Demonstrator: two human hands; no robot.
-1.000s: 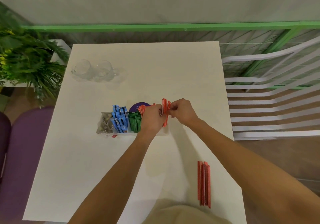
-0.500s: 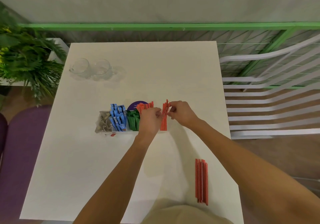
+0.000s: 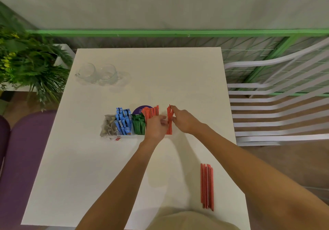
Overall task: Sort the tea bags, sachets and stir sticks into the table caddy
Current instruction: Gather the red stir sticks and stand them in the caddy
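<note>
Pinching sticks point(image 3: 169, 123) upright in right fingers point(image 3: 175, 111) to slip into caddy point(image 3: 122, 137). Curling left fingers point(image 3: 162, 122) against reds point(image 3: 151, 112), maybe making room; grip unclear.

Single view: a wide-angle camera worn on the person's head, facing forward and steeply down along both forearms onto the white worktop point(image 3: 89, 158). The near edge sits under the lens, and the far edge meets the green railing point(image 3: 160, 32). The left hand point(image 3: 154, 128) and right hand point(image 3: 185, 121) meet at arm's length, mid-frame, on the red sticks point(image 3: 169, 123). A plant point(image 3: 26, 66) borders the left margin and a white slatted chair point(image 3: 267, 123) the right.
</note>
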